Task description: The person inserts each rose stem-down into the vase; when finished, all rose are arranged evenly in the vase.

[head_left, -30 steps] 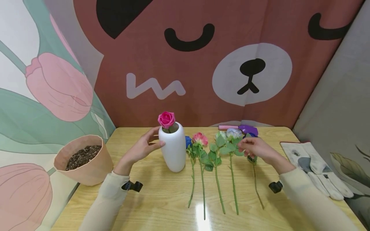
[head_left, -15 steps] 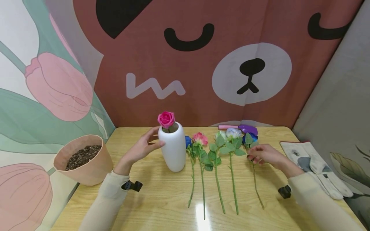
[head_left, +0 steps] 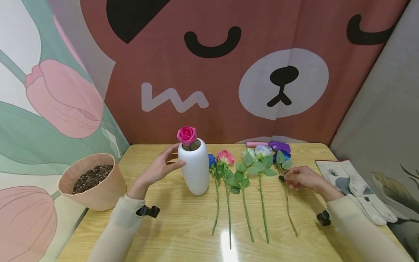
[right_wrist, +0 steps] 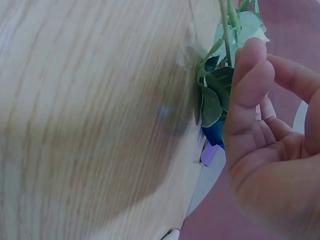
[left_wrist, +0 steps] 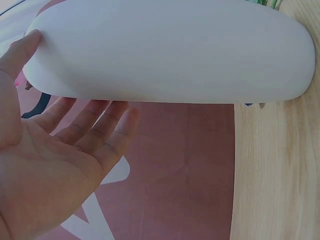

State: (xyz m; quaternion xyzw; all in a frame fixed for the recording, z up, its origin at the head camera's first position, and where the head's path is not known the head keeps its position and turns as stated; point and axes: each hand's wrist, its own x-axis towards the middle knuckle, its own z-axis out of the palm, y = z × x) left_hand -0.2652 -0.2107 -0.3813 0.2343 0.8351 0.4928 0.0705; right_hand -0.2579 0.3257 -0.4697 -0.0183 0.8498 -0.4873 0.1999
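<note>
A white vase [head_left: 195, 171] stands upright with a magenta rose [head_left: 187, 136] in its mouth. My left hand [head_left: 161, 165] holds it near the neck, thumb [left_wrist: 27, 45] on the near side and fingers reaching behind. At the right end of the flower row lies a blue rose [head_left: 282, 156] with a thin brownish stem [head_left: 289, 214]. My right hand [head_left: 302, 179] pinches it just under its upper leaves, a small dark leaf showing at the fingertips. From the right wrist, its green leaves [right_wrist: 212, 105] appear beyond the thumb, and the pinch point itself is partly hidden.
Between vase and right hand lie several flowers, among them a pink rose [head_left: 226, 157] and a pale one [head_left: 263, 151]. A purple trowel [head_left: 279, 146] is behind them. A pot of soil [head_left: 108, 191] stands left; white gloves [head_left: 356, 193] lie right.
My right hand has come down and slightly right, from the blue rose's bloom and upper leaves to lower on its stem. The left hand stays on the vase.
</note>
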